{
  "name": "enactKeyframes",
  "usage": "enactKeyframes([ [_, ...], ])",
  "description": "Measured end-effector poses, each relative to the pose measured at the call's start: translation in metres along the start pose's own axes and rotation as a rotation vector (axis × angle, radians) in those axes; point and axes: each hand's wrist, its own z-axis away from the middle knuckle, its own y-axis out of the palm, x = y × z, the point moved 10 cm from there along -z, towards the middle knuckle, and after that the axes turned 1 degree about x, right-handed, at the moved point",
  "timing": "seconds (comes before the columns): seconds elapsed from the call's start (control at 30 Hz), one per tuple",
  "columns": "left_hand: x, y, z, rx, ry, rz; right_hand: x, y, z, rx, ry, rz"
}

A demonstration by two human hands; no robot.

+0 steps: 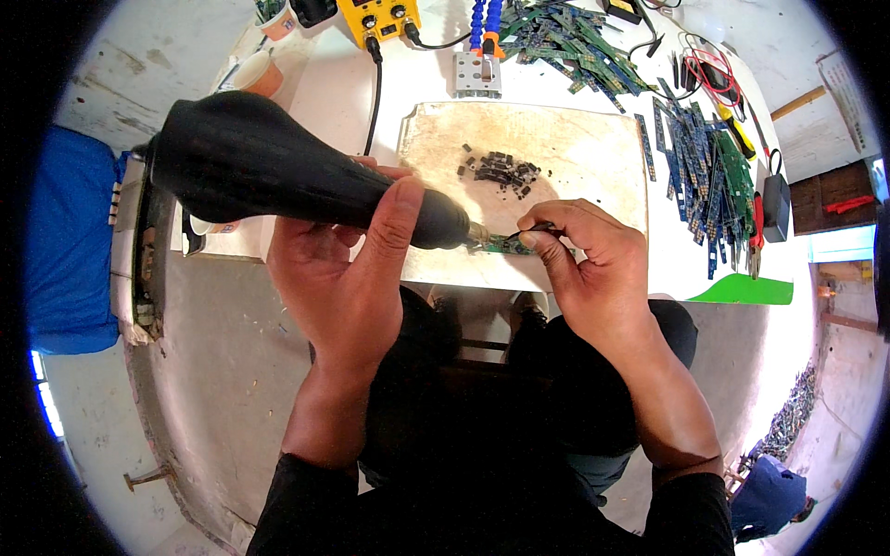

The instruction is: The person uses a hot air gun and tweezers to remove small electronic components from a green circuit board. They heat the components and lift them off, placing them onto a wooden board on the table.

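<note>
My left hand [348,278] grips a black hot-air gun [278,181], its metal nozzle pointing right at a small green circuit board [507,245] near the front edge of a worn beige work mat [575,157]. My right hand [589,269] pinches dark tweezers [530,230] whose tips touch the same board. A small heap of black removed components [499,172] lies on the mat just behind the board.
Piles of green and blue circuit strips [709,176] lie at the right and more strips [565,42] at the back. A yellow station [378,18], a metal block with blue-orange hoses [478,69], cups [255,74], red-handled tools [718,79] and a green sheet [746,290] surround the mat.
</note>
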Motion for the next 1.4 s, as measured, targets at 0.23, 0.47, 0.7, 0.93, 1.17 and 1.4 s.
enactKeyframes([
  [0.23,0.0007,-0.0005,-0.0002,0.003,-0.001,0.004,-0.0016,0.0016,0.0002,0.003,0.011,-0.008],
  [0.47,-0.0017,-0.0008,0.0004,-0.002,0.003,-0.001,0.0,0.001,0.0001,0.0,0.014,0.001],
  [0.7,-0.0006,-0.0011,-0.0005,0.007,0.008,-0.025,0.0014,-0.001,0.0002,-0.019,-0.012,0.001],
  [0.93,0.0004,-0.0012,-0.0002,0.007,0.014,-0.01,0.0002,-0.0019,0.0001,-0.023,-0.011,0.006],
  [1.17,0.0005,-0.0008,-0.0002,0.014,0.013,-0.014,-0.0023,0.0006,0.0002,-0.007,0.014,-0.004],
  [1.4,0.0001,0.0011,-0.0007,0.02,0.017,-0.01,-0.0029,0.0005,0.0008,-0.015,0.007,0.001],
])
